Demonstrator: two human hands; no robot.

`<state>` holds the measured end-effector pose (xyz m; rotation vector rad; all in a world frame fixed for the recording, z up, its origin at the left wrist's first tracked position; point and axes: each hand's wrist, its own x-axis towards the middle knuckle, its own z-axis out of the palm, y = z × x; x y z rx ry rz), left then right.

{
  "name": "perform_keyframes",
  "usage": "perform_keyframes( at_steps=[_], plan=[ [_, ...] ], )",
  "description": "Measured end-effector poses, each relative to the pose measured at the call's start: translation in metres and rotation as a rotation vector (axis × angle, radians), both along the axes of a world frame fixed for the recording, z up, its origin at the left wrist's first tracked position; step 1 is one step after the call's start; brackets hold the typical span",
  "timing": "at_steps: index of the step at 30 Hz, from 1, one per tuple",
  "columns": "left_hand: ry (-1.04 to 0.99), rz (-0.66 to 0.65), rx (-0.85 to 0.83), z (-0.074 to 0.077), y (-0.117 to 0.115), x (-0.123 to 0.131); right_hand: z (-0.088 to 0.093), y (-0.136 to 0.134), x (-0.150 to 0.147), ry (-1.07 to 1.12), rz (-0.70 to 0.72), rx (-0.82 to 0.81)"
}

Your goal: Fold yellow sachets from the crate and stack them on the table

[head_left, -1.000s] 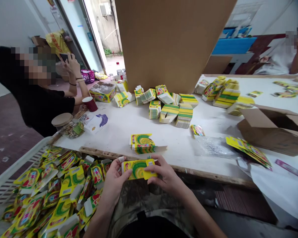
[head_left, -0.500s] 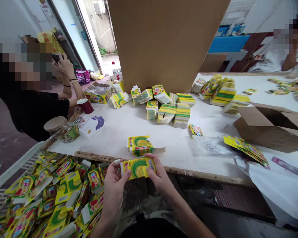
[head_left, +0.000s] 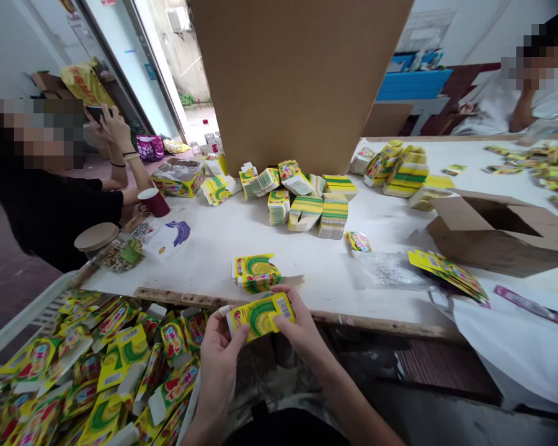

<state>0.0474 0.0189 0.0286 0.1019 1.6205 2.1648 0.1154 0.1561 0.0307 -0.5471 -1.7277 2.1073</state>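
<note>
A small yellow and green printed carton [head_left: 259, 317] is held between my two hands, just in front of the table's near edge. My left hand [head_left: 222, 344] grips its left end, with the thumb across the front. My right hand [head_left: 294, 319] pinches the right end near the barcode. Just beyond, a short stack of flat cartons [head_left: 256, 272] of the same print lies on the white table [head_left: 204, 241]. A white plastic basket [head_left: 32, 310] at lower left is heaped with yellow cartons [head_left: 123, 356].
Bundles of cartons [head_left: 307, 210] stand before a tall cardboard sheet [head_left: 297, 80]. An open cardboard box [head_left: 483, 238] and a clear plastic bag [head_left: 390, 271] lie right. A lidded jar [head_left: 121, 251] and a red cup [head_left: 154, 201] stand left. One person sits at each side.
The view has shifted slightly, so the table things appear a little further left. Both hands still hold the carton, which is now tilted with its right end higher.
</note>
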Motion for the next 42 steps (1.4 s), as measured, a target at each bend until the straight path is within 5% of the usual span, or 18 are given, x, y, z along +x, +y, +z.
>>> perform_keyframes(
  at_steps=[5, 11, 26, 31, 36, 42],
  plan=[
    [0.028, 0.024, -0.015, -0.002, 0.002, 0.006, -0.004, -0.006, -0.003, -0.033, -0.170, 0.082],
    [-0.094, 0.045, 0.050, 0.003, 0.002, -0.003, 0.001, -0.001, 0.005, 0.133, 0.094, -0.130],
    [-0.160, -0.027, -0.034, 0.001, 0.006, 0.001, -0.003, -0.002, -0.004, -0.005, -0.097, -0.141],
    [-0.198, -0.057, 0.025, 0.007, 0.006, -0.001, -0.002, 0.003, 0.000, 0.158, 0.125, -0.186],
    [-0.188, -0.024, 0.000, 0.003, 0.008, 0.002, -0.006, 0.002, -0.003, 0.036, -0.110, 0.054],
    [-0.163, 0.067, 0.026, 0.003, 0.002, -0.005, -0.014, -0.003, 0.001, 0.058, -0.035, 0.292]
  ],
)
